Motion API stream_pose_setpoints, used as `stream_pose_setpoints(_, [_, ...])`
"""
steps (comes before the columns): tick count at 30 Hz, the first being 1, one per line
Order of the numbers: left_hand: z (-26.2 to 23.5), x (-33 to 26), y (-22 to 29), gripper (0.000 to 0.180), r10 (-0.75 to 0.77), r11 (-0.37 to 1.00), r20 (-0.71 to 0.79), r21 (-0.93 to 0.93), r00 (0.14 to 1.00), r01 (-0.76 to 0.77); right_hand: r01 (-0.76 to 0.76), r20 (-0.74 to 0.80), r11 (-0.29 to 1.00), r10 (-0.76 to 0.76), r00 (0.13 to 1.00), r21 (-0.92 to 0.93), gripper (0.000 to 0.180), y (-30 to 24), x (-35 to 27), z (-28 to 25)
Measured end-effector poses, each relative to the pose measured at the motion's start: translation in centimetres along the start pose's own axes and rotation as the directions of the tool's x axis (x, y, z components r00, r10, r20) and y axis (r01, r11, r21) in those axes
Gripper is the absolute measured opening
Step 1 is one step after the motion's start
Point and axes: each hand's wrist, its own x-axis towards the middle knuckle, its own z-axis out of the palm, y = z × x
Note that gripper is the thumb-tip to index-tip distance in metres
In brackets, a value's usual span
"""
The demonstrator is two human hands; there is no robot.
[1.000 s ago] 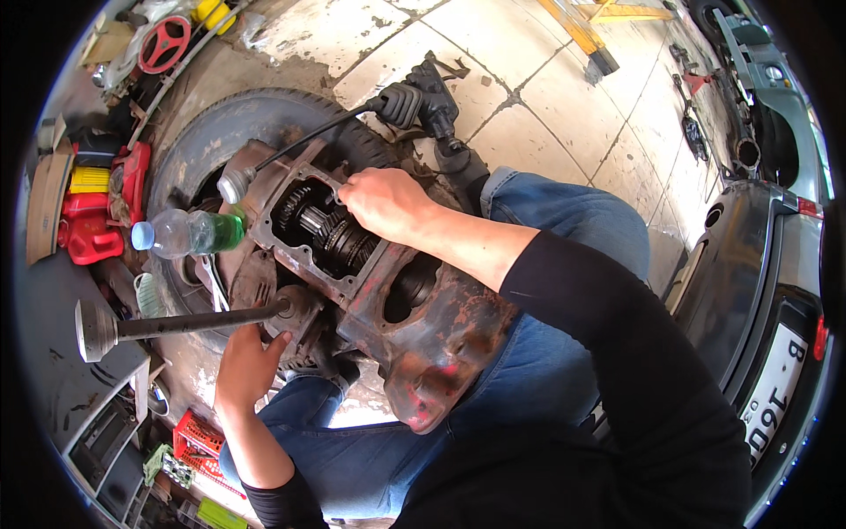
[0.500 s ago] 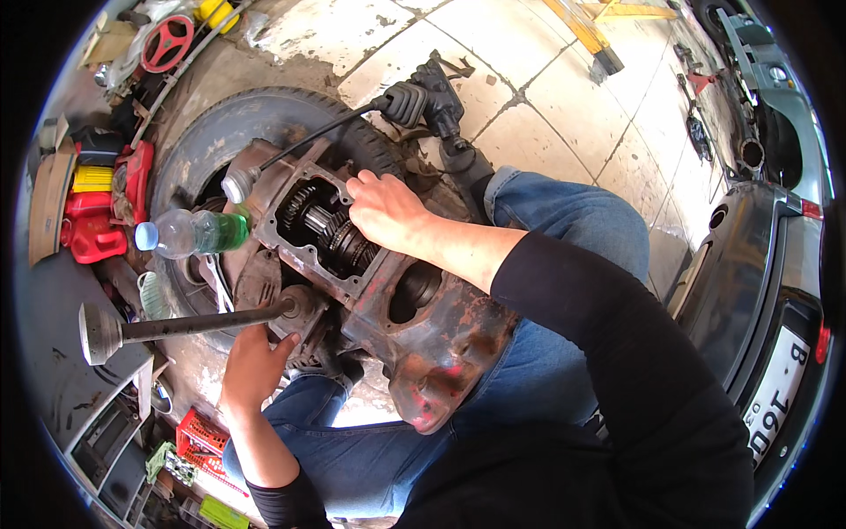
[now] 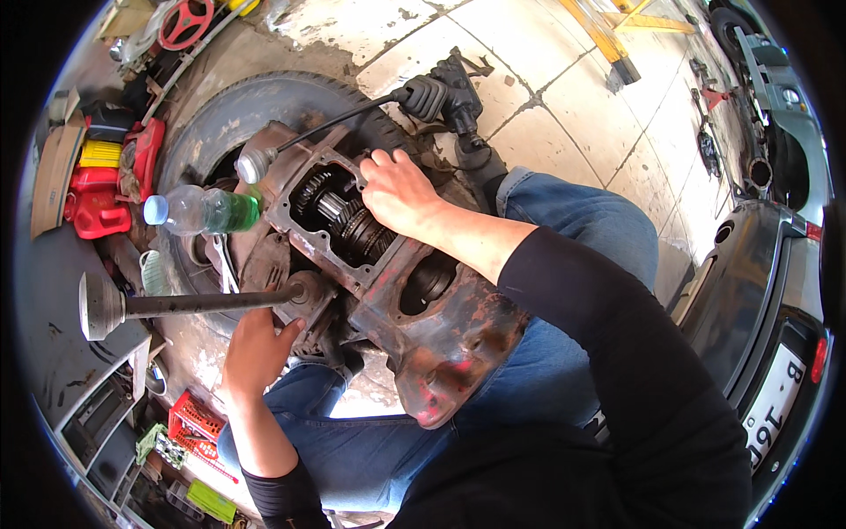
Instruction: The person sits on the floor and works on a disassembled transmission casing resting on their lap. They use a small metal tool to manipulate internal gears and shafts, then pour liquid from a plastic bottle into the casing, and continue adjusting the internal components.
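Observation:
A rusty gearbox (image 3: 366, 279) lies tilted before me, partly over an old tyre, its top opening showing gears (image 3: 345, 216) on a shaft. My right hand (image 3: 398, 192) is closed over the far rim of that opening, with its fingertips partly hidden. At the near left side, my left hand (image 3: 257, 354) grips the gearbox casing, thumb on the casing; its fingers pass under a long metal shaft (image 3: 198, 304) with a flanged end and are partly hidden. A thin gear lever (image 3: 339, 118) with a rubber boot (image 3: 423, 97) stretches across the far side.
The tyre (image 3: 256, 93) lies beneath the gearbox's far end. A clear bottle with green liquid (image 3: 207, 210) stands beside a wrench (image 3: 224, 260). Red jerrycans (image 3: 95, 207) are at left, a red basket (image 3: 194, 425) at lower left. A car's rear (image 3: 749, 300) borders the right; a yellow stand (image 3: 604, 40) stands ahead.
The whole view has shifted slightly, so most things sit a little farther right. Both hands keep nearly the same places on the gearbox.

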Motion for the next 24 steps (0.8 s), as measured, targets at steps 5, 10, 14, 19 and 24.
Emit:
stream_pose_setpoints(5, [-0.3, -0.3, 0.3, 0.074, -0.014, 1.000, 0.001, -0.009, 1.000, 0.014, -0.008, -0.054, 1.000, 0.009, 0.998, 0.024, 0.016, -0.1, 0.1, -0.3])
stream_pose_setpoints(10, [-0.4, -0.3, 0.3, 0.070, -0.005, 1.000, 0.009, -0.017, 1.000, 0.005, -0.023, 0.070, 0.998, 0.027, 0.997, -0.057, 0.018, -0.5, 0.4, -1.0])
stream_pose_setpoints(14, [-0.6, -0.3, 0.5, 0.062, -0.003, 1.000, 0.011, 0.003, 1.000, 0.003, -0.029, 0.103, 0.995, 0.039, 0.994, -0.098, 0.018, -0.7, 0.4, -1.3])
stream_pose_setpoints(19, [-1.2, -0.5, 1.1, 0.053, -0.054, 0.998, 0.037, 0.024, 0.998, 0.053, 0.040, -0.004, 0.999, -0.040, 0.999, -0.037, 0.017, -0.3, 0.6, -1.7])
stream_pose_setpoints(24, [-0.7, -0.4, 0.4, 0.054, -0.028, 0.998, 0.020, 0.049, 0.999, 0.027, 0.131, -0.098, 0.990, -0.126, 0.987, 0.048, 0.014, 0.3, 0.3, -1.3])
